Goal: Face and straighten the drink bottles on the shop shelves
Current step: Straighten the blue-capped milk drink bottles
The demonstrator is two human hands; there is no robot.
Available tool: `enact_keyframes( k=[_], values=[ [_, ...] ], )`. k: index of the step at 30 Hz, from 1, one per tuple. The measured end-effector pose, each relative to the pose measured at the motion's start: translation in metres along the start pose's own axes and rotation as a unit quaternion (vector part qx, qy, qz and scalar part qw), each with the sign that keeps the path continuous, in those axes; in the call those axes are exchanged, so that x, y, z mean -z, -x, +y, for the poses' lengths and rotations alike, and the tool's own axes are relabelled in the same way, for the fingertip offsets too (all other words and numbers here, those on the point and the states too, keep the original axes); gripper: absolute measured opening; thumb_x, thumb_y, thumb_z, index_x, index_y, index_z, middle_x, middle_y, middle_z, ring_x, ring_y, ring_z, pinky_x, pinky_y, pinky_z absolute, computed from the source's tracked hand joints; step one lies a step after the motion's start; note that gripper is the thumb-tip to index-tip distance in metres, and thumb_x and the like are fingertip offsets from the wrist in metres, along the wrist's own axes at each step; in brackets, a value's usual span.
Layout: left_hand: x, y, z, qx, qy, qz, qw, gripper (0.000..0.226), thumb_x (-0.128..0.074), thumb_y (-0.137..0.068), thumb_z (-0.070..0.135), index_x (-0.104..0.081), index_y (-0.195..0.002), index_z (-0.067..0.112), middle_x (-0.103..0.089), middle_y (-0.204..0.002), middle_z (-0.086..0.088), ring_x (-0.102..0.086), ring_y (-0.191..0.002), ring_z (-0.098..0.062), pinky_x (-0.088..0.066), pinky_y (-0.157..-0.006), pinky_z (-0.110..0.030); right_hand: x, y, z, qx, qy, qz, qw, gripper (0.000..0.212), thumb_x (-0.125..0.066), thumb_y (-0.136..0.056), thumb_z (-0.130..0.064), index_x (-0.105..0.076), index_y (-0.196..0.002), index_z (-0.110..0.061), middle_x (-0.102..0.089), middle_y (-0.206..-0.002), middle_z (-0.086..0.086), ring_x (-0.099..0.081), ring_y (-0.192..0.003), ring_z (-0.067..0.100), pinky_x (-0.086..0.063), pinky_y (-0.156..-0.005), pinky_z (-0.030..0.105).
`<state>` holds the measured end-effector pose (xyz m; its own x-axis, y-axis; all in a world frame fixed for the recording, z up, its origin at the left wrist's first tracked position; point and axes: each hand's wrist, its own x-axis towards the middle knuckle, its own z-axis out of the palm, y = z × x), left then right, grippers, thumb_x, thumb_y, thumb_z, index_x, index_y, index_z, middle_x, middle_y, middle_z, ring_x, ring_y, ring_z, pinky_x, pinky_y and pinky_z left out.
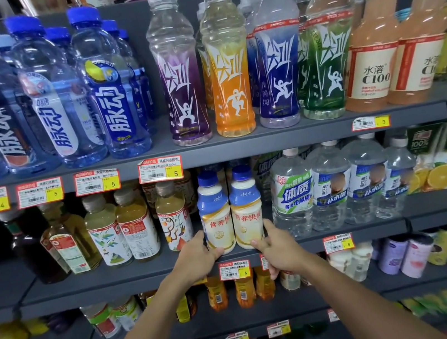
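Note:
Two white milk-drink bottles with blue caps and blue shoulders stand side by side, touching, at the front of the middle shelf (145,272). The left bottle (216,217) has my left hand (198,257) gripping its lower part, thumb on the front and fingers round its left side. My right hand (280,248) holds the base of the right bottle (247,212), thumb in front and fingers on its right side. Both labels face forward with red characters showing.
Tea bottles (136,230) stand left of the pair, clear water bottles (294,196) right of it. On the upper shelf are blue-capped drinks (113,93) and coloured sports bottles (228,80). Price tags (234,270) hang on the shelf edges. The lower shelf holds orange bottles and cans.

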<state>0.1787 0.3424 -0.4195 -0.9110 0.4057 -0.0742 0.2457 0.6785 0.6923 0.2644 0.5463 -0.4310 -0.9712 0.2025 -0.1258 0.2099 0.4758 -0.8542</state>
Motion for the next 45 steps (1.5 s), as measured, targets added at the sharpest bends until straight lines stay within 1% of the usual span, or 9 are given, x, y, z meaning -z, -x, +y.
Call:
enact_keyframes(
  k=[4, 9, 15, 21, 28, 34, 38, 41, 45],
  values=[
    [0.001, 0.001, 0.001, -0.001, 0.019, -0.013, 1.0, 0.049, -0.067, -0.094, 0.029, -0.047, -0.136, 0.014, -0.066, -0.122, -0.019, -0.062, -0.113, -0.033, -0.051, -0.087, -0.036, 0.001, 0.0, 0.0, -0.005, 0.004, -0.004, 1.0, 0.044, -0.056, -0.102, -0.028, -0.033, -0.139, -0.027, -0.065, -0.09, 0.015, -0.063, -0.046, 0.018, -0.057, -0.048, 0.033],
    [0.011, -0.003, 0.0, 0.013, 0.008, -0.028, 0.999, 0.06, -0.079, -0.084, 0.033, -0.049, -0.132, 0.013, -0.066, -0.084, 0.001, -0.061, -0.078, -0.013, -0.044, -0.062, -0.022, 0.009, -0.002, -0.002, -0.018, -0.005, -0.025, 1.0, 0.04, -0.058, -0.101, -0.028, -0.036, -0.134, -0.032, -0.065, -0.067, 0.01, -0.062, -0.048, 0.019, -0.059, -0.05, 0.036],
    [0.011, -0.008, -0.001, 0.003, -0.018, -0.031, 0.999, 0.074, -0.09, -0.069, 0.033, -0.054, -0.131, 0.012, -0.068, -0.095, -0.001, -0.058, -0.081, -0.012, -0.044, -0.065, -0.017, 0.013, -0.003, -0.007, -0.02, 0.037, -0.05, 0.998, 0.03, -0.061, -0.1, -0.024, -0.038, -0.119, -0.024, -0.072, -0.068, 0.011, -0.065, -0.049, 0.019, -0.06, -0.05, 0.038],
    [0.009, -0.01, -0.005, -0.003, -0.009, -0.022, 1.0, 0.073, -0.09, -0.069, 0.035, -0.054, -0.129, 0.014, -0.062, -0.076, 0.008, -0.06, -0.072, -0.008, -0.045, -0.063, -0.019, 0.016, 0.001, -0.004, -0.018, 0.054, -0.052, 0.997, 0.051, -0.062, -0.099, -0.021, -0.031, -0.139, -0.027, -0.074, -0.077, 0.016, -0.063, -0.05, 0.019, -0.056, -0.047, 0.032],
    [0.004, -0.008, -0.007, -0.009, 0.006, -0.012, 1.0, 0.064, -0.089, -0.071, 0.03, -0.058, -0.124, 0.013, -0.059, -0.07, 0.013, -0.059, -0.066, -0.001, -0.04, -0.053, -0.008, 0.013, -0.001, -0.003, -0.014, 0.068, -0.034, 0.997, 0.035, -0.06, -0.1, -0.02, -0.035, -0.122, -0.029, -0.072, -0.072, 0.012, -0.064, -0.047, 0.019, -0.055, -0.045, 0.032],
    [-0.002, -0.007, -0.008, -0.01, 0.002, 0.003, 1.0, 0.06, -0.086, -0.074, 0.026, -0.057, -0.123, 0.01, -0.071, -0.108, -0.008, -0.065, -0.088, -0.013, -0.042, -0.062, -0.011, 0.007, 0.0, -0.005, -0.021, 0.091, -0.019, 0.995, 0.031, -0.058, -0.1, -0.018, -0.037, -0.122, -0.025, -0.071, -0.072, 0.012, -0.063, -0.046, 0.018, -0.054, -0.044, 0.03],
    [-0.006, -0.006, -0.006, -0.014, -0.01, 0.01, 1.0, 0.054, -0.082, -0.075, 0.026, -0.052, -0.118, 0.013, -0.063, -0.108, 0.004, -0.059, -0.094, -0.011, -0.043, -0.066, -0.013, 0.007, 0.001, -0.005, -0.043, 0.09, -0.016, 0.995, 0.041, -0.059, -0.099, -0.019, -0.035, -0.133, -0.02, -0.073, -0.074, 0.012, -0.065, -0.047, 0.018, -0.053, -0.045, 0.028],
    [-0.009, -0.005, -0.003, -0.01, -0.005, 0.027, 1.0, 0.055, -0.084, -0.072, 0.031, -0.049, -0.113, 0.018, -0.06, -0.108, 0.005, -0.057, -0.094, -0.01, -0.041, -0.063, -0.011, 0.005, 0.003, -0.004, -0.038, 0.059, 0.0, 0.998, 0.046, -0.068, -0.093, -0.032, -0.031, -0.12, -0.029, -0.073, -0.068, 0.009, -0.066, -0.046, 0.019, -0.052, -0.042, 0.028],
    [-0.017, -0.003, -0.002, -0.018, 0.007, 0.068, 0.997, 0.059, -0.085, -0.073, 0.039, -0.057, -0.118, 0.013, -0.067, -0.116, -0.001, -0.062, -0.102, -0.014, -0.045, -0.078, -0.022, -0.005, 0.004, 0.0, -0.03, 0.021, 0.064, 0.997, 0.046, -0.073, -0.085, -0.05, -0.042, -0.111, -0.028, -0.069, -0.063, 0.009, -0.063, -0.041, 0.018, -0.05, -0.039, 0.029]
  ],
)
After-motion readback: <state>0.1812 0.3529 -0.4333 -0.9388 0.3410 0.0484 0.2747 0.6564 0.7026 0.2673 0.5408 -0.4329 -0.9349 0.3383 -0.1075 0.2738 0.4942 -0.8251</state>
